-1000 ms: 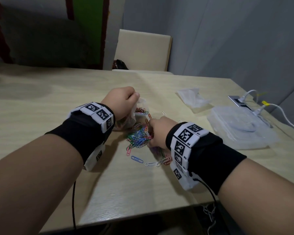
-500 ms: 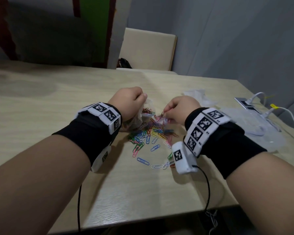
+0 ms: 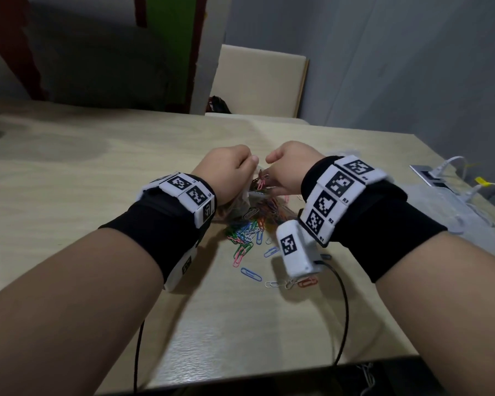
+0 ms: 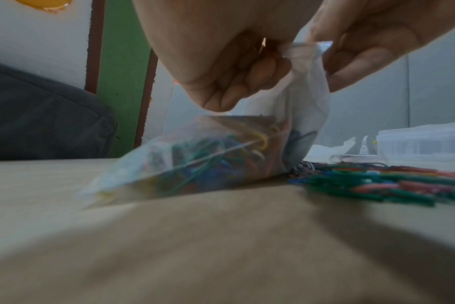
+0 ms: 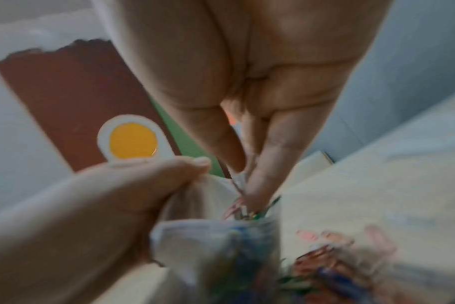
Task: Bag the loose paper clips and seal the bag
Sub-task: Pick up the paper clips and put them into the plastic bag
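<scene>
A clear plastic bag (image 4: 195,160), partly filled with coloured paper clips, lies tilted on the table with its mouth raised. My left hand (image 3: 232,170) pinches the bag's rim (image 4: 299,49) and holds the mouth up. My right hand (image 3: 283,172) is right beside it and pinches a few clips (image 3: 262,180) at the bag's mouth. In the right wrist view its fingers (image 5: 257,164) point down into the opening. A pile of loose paper clips (image 3: 252,227) lies on the table just in front of the bag, with stray ones nearer me.
A clear plastic box (image 3: 440,212) sits on the table at the right, with a power strip and white cables (image 3: 429,178) beyond it. Another crumpled plastic bag (image 3: 340,152) lies behind my right hand. A beige chair (image 3: 260,81) stands past the table's far edge.
My right hand rose from the clip pile with some clips and moved up and left to the bag's mouth. My left hand kept hold of the bag.
</scene>
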The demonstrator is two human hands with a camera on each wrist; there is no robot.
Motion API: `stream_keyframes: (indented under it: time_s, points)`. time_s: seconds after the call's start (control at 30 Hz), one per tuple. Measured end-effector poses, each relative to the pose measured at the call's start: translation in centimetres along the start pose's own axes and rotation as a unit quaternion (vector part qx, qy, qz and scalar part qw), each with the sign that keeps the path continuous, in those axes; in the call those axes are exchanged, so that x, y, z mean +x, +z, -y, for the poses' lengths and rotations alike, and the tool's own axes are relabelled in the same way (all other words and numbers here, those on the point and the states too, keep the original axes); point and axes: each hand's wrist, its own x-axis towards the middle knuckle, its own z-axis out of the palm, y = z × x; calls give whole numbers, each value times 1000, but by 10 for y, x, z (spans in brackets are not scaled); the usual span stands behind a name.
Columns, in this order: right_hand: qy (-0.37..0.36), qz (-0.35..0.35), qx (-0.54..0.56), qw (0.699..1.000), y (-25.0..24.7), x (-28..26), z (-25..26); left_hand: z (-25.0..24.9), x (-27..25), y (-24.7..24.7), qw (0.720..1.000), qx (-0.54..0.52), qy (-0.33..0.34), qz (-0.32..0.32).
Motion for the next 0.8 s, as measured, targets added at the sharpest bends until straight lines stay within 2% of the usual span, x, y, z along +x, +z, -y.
stream_keyframes:
  time_s: [0.23,0.27,0.33,0.4,0.43,0.47,0.5,0.6,0.7,0.8]
  points:
    - [-5,-51,9,999,-4,12,-7,2,1,1,1000,-10,-9,-1]
    - [-6,-41,26,999,-3,11,-8,2,2,1,1000,-11,-10,-2]
    - [-6,-18,130,991,-1,13,-7,3,2,1,1000,-11,-12,-7]
    - [9,-49,195,979,-2,16,-6,3,2,1,1000,-8,-9,-11]
    - [13,-76,160,984,-2,22,-10,3,2,1,1000,-7,-8,-11]
    - [14,-96,72,993,-3,27,-15,3,2,1,1000,-7,-8,-10]
    - [22,-88,-43,995,-4,29,-20,2,2,1,1000,-7,-8,-8]
    - [27,2,-291,956,6,31,-39,3,2,0,1000,-4,-11,-11]
    - [-17,74,-376,924,19,25,-41,5,4,0,999,4,-21,-29]
    - [-39,115,-388,914,24,17,-35,8,6,0,998,12,-30,-49]
